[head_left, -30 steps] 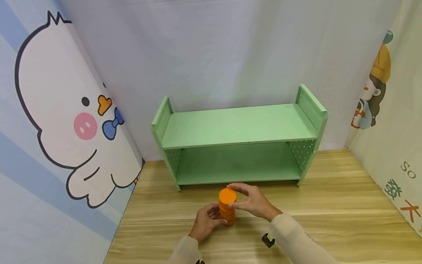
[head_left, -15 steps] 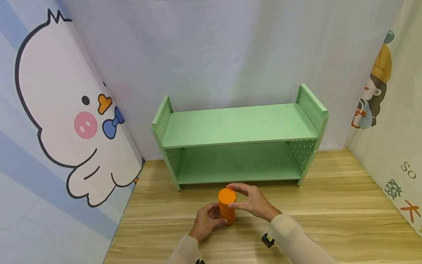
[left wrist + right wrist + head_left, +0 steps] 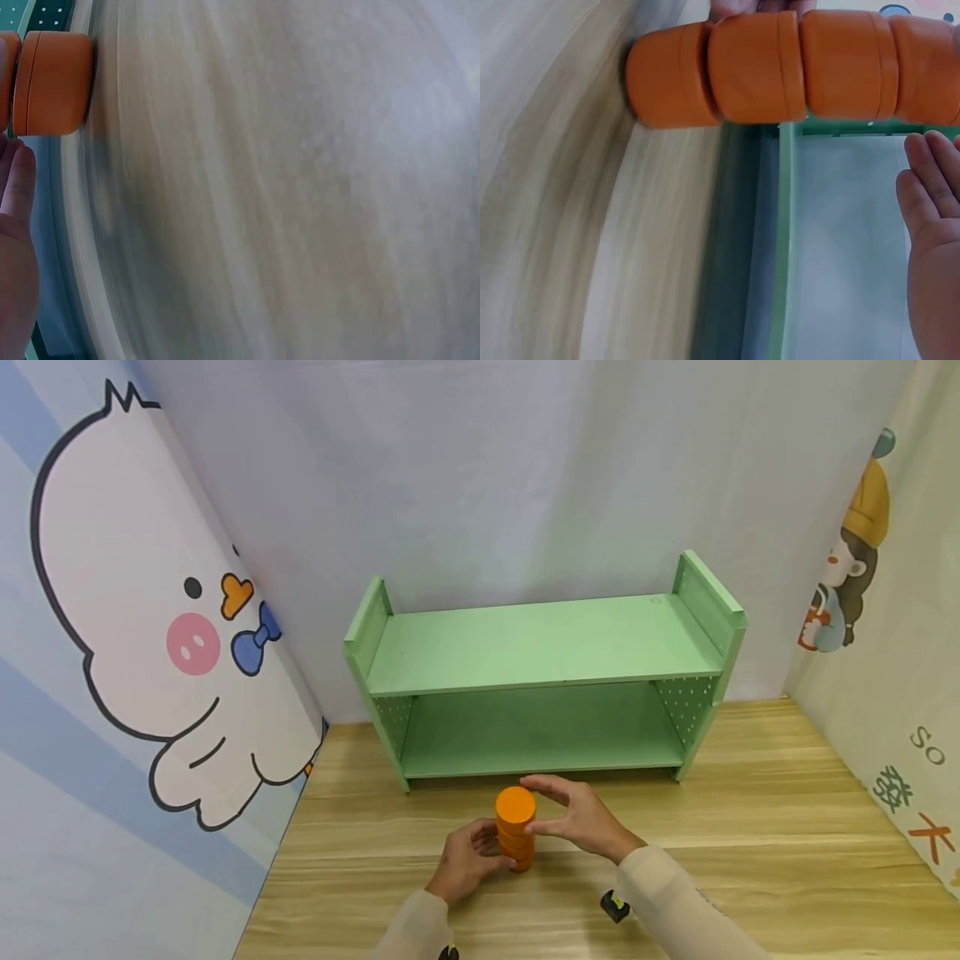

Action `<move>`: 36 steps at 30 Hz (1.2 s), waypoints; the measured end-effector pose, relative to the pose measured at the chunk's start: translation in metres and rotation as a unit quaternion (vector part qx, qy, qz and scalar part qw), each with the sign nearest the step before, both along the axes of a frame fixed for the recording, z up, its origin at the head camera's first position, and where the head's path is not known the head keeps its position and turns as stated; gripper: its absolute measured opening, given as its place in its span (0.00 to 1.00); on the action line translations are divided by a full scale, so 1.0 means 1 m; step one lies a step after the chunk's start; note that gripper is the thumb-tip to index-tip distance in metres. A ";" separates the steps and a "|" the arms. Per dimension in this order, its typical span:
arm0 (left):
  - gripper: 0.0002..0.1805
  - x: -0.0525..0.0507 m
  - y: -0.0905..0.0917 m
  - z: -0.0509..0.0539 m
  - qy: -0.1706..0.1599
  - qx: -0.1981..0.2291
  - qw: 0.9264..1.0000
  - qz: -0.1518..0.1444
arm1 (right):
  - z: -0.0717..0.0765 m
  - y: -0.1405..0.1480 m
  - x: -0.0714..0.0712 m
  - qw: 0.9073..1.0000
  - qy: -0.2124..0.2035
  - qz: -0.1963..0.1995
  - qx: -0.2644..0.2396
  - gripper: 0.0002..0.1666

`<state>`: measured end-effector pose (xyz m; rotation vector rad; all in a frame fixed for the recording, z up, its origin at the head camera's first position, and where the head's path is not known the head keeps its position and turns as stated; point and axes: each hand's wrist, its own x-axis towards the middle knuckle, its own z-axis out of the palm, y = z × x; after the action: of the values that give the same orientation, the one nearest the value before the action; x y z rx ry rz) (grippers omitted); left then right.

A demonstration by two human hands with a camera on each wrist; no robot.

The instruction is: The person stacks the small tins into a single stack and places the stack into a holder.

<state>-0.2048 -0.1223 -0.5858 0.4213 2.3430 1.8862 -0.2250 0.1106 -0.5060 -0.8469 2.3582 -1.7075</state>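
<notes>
- Facing a pale grey-lilac cloth backdrop (image 3: 525, 468), with a white cartoon bird (image 3: 142, 635) printed on the left-hand sheet and a cartoon figure (image 3: 843, 552) in a mustard hat on the right-hand one.
- Working at a wood-grain table (image 3: 765, 802), before a mint-green two-tier shelf (image 3: 547, 643) with perforated end panels.
- Attending to an upright stack of four orange cylindrical canisters (image 3: 515, 827), on the table in front of the shelf's middle.
- Curving the left hand (image 3: 462, 867) round the lower part of the stack, holding it with the thumb on the near side.
- Spreading the right hand (image 3: 583, 818) wide beside the top of the stack, leaving unclear whether touching with the thumb tip.
- Extending the right hand's other fingers straight, just apart from the canisters in the right wrist view.
- Showing a fine seam round the canisters there.
- Wearing cream sleeves (image 3: 663, 885), with a small black object (image 3: 615, 906) bearing a yellow-green patch beside the right one.
</notes>
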 end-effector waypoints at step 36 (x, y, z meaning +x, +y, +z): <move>0.29 0.001 -0.003 0.000 0.002 -0.033 0.999 -0.012 | -0.079 0.001 0.001 0.999 -0.034 0.020 0.035 0.35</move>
<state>-0.2036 -0.1258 -0.5854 0.4464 2.3842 1.7927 -0.2235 0.1114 -0.5851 -0.8059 2.3249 -1.6027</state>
